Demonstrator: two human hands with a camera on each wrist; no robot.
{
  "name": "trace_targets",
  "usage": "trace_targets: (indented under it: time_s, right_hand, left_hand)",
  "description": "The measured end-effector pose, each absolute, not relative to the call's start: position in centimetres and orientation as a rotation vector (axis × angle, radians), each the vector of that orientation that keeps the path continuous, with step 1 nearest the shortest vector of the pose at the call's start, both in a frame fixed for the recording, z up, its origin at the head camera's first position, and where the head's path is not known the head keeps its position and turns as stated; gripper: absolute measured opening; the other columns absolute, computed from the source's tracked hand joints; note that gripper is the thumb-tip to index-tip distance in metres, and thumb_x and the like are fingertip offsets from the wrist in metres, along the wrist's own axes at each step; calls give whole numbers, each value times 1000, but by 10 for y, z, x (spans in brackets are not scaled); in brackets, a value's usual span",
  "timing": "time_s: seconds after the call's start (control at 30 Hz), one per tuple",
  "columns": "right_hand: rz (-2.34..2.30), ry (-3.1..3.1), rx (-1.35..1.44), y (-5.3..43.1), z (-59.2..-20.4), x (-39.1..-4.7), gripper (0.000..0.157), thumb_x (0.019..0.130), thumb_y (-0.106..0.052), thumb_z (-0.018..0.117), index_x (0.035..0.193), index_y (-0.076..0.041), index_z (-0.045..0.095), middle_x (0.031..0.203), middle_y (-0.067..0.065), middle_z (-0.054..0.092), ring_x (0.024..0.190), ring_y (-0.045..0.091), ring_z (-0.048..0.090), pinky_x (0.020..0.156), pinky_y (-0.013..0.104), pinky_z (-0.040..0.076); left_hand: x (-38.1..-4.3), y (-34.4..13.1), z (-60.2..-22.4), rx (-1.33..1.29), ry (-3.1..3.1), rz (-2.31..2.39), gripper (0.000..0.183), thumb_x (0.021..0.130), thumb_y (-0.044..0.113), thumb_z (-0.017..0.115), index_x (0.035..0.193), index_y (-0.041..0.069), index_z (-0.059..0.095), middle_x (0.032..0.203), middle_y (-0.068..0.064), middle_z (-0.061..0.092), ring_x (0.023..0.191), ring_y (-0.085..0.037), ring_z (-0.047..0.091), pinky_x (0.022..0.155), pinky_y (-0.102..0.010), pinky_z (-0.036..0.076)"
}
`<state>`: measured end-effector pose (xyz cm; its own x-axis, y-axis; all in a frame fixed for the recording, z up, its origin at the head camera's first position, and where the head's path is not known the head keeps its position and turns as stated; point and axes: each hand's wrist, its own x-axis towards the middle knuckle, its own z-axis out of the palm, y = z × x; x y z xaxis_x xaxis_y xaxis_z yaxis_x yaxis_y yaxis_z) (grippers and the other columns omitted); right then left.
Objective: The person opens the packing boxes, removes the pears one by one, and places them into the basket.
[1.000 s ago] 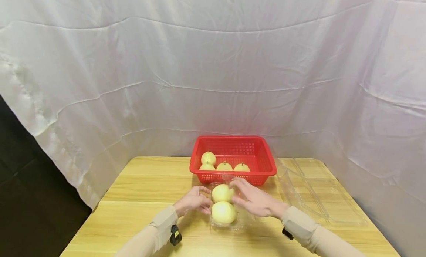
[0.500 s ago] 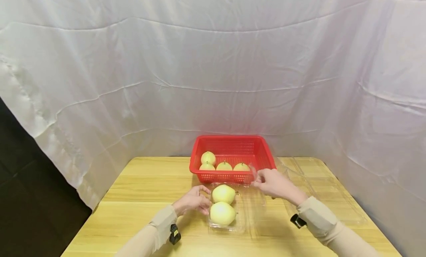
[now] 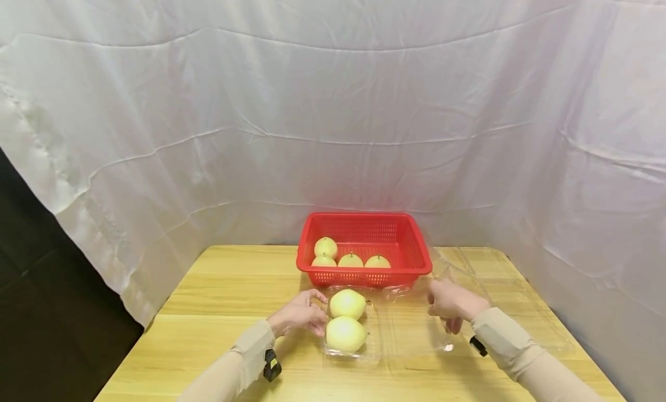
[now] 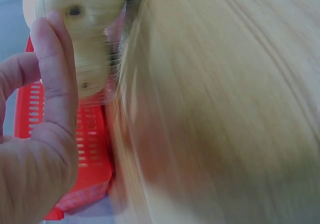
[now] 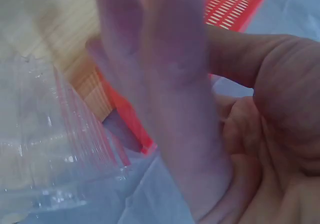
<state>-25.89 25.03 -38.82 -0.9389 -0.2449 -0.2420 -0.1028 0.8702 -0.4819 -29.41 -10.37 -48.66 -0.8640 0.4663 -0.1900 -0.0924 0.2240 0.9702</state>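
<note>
The clamshell (image 3: 364, 332) lies open on the table (image 3: 218, 298), just in front of the red basket (image 3: 411, 257), with two pears in its left half: one pear (image 3: 347, 303) at the back and another (image 3: 346, 334) in front of it, touching. Its clear lid (image 3: 416, 327) is folded out flat to the right. My left hand (image 3: 300, 315) rests against the left side of the tray, fingers loosely curled, fingertips (image 4: 55, 59) touching the near pear; it presses rather than grips. My right hand (image 3: 451, 302) sits at the lid's far right edge, fingers bent downward. The wrist view is blurred, so I cannot tell whether they pinch the plastic or only touch it. Three more pears (image 3: 351, 259) sit along the basket's near wall. Another clear box (image 3: 499, 298) lies open on the table beyond my right hand.
</note>
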Motion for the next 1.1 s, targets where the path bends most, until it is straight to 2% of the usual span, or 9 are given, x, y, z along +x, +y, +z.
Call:
trace_targets:
  time_s: [0.07,0.17,0.27,0.33,0.47,0.57,0.77,0.97,1.1]
  right_hand:
    - [-665,2769,-266,250,-391,-261,8,88,-1,64,88,2,57,72,17,61,45,26,62,40,35,52]
    - [-595,2840,-302,249,-396,-265,11,86,-2,64,78,-1,56,70,13,59,42,25,61,38,33,50]
    - [-508,2927,-376,246,-399,-268,19,83,-3,64,68,-6,53,60,5,52,38,18,56,36,30,47]
    - [-481,2992,-476,243,-398,-270,18,80,-3,64,67,-8,53,56,-1,45,42,11,49,39,27,42]
    - [-488,3080,-702,233,-394,-274,22,81,-5,69,62,-11,58,51,-9,37,49,8,37,49,25,34]
    - [-508,3112,-774,223,-390,-278,25,82,-8,72,61,-13,59,53,-10,43,50,7,39,50,26,37]
    - [-521,3141,-713,210,-389,-288,22,82,-7,72,64,-13,60,57,-7,48,53,10,42,51,28,37]
    - [-443,3226,-727,211,-395,-301,16,78,-1,70,69,-12,64,65,-4,58,61,13,53,57,33,46]
    - [-346,3293,-763,215,-398,-308,16,75,3,72,73,-11,66,72,2,62,69,19,60,64,39,51]
  left_hand:
    - [-295,-103,-486,338,2060,1693,49,81,-3,66,123,-4,41,78,-10,63,56,-16,64,60,-33,59]
    - [-297,-101,-486,328,2056,1715,48,83,-3,65,124,-5,40,78,-8,62,57,-16,64,61,-33,59]
    - [-301,-100,-488,333,2056,1730,47,86,-1,66,125,-6,41,78,-8,62,58,-15,64,61,-32,59]
    - [-303,-99,-489,336,2054,1741,47,87,0,66,126,-7,41,80,-8,63,58,-14,65,61,-32,59]
    - [-305,-99,-488,329,2047,1762,49,88,2,67,128,-9,41,82,-9,64,58,-14,66,61,-31,59]
    - [-305,-98,-488,322,2060,1770,49,89,3,67,129,-9,41,83,-10,62,58,-14,65,60,-30,59]
    - [-299,-94,-485,388,2326,1657,42,91,9,66,125,-8,50,85,-16,64,59,-18,65,54,-31,56]
    - [-293,-85,-477,603,2851,1330,22,90,18,67,105,2,65,88,-5,65,78,-14,60,68,-28,50]
    - [-287,-78,-471,822,2995,1097,26,92,32,66,103,9,69,92,-3,65,85,-16,60,76,-29,48]
